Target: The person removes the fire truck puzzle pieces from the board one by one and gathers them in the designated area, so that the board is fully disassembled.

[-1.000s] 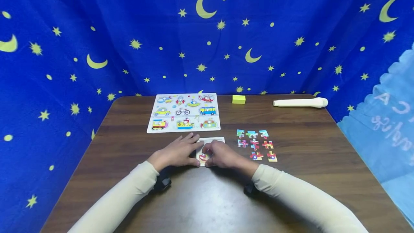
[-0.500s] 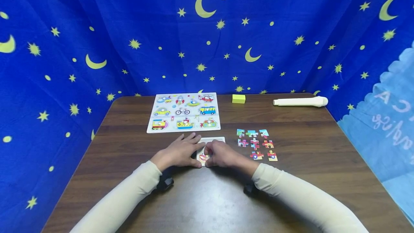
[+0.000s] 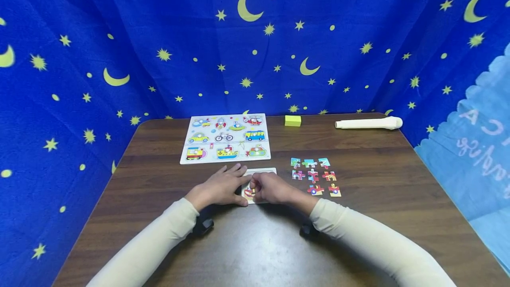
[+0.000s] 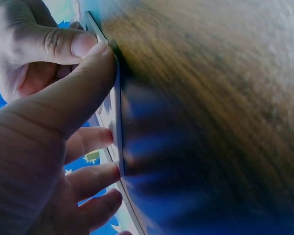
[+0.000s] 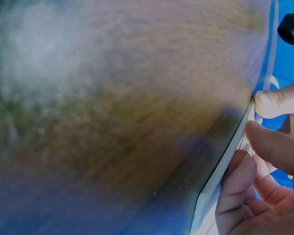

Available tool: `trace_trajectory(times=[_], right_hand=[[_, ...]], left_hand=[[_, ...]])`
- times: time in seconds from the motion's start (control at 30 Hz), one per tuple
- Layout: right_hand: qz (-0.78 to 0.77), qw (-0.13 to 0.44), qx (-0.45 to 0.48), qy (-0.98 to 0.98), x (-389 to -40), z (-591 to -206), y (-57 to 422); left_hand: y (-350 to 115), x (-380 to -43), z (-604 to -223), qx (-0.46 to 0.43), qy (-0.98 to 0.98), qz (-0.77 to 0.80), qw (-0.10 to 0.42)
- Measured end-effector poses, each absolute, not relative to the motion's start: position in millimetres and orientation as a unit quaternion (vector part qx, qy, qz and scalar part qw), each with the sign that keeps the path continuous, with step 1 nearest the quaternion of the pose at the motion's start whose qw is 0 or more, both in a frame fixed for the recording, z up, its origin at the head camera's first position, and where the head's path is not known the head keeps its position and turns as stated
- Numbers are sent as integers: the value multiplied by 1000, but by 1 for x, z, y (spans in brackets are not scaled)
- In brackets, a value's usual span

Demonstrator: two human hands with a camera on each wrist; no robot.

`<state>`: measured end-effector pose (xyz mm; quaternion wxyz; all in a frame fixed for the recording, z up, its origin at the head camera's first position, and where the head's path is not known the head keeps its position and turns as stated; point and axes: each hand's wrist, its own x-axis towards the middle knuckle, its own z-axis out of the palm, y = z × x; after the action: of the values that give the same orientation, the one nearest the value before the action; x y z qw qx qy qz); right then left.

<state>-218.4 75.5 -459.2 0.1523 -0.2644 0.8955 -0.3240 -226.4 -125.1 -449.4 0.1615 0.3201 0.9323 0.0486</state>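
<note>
A small white-rimmed puzzle tray (image 3: 267, 170) lies flat on the table in front of me, partly covered by both hands. My left hand (image 3: 221, 188) is spread along its left side, and in the left wrist view its fingertips rest at the tray's edge. Over the tray, my right hand (image 3: 275, 188) has curled fingers, with thumb and index finger around a small red-and-yellow jigsaw piece (image 3: 249, 193) at the tray's near left corner. The right wrist view shows the curled fingers close against the tray rim (image 5: 220, 171); the piece is hidden there.
Several loose jigsaw pieces (image 3: 313, 176) lie in rows right of the tray. Behind it is a vehicle puzzle board (image 3: 211, 145). Toward the table's back edge are a yellow block (image 3: 292, 121) and a white microphone-shaped stick (image 3: 366, 123). A blue starry curtain (image 3: 207, 48) hangs behind.
The right hand's fingers have shifted slightly over the tray corner, and the jigsaw piece there looks slightly turned. The left hand has edged slightly right, then stayed put. The head view has shifted a little.
</note>
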Motion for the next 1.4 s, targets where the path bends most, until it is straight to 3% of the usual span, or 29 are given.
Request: trace_trajectory(times=[0.5, 0.97, 1.4], right_hand=[[-313, 140, -277, 898, -219, -460, 80], [-312, 104, -232, 915, -221, -460, 193], [-321, 122, -206, 916, -217, -465, 206]], left_hand=[[-126, -228, -452, 321, 932, 42, 163], [-127, -227, -453, 314, 932, 35, 177], [-129, -226, -453, 318, 931, 37, 175]])
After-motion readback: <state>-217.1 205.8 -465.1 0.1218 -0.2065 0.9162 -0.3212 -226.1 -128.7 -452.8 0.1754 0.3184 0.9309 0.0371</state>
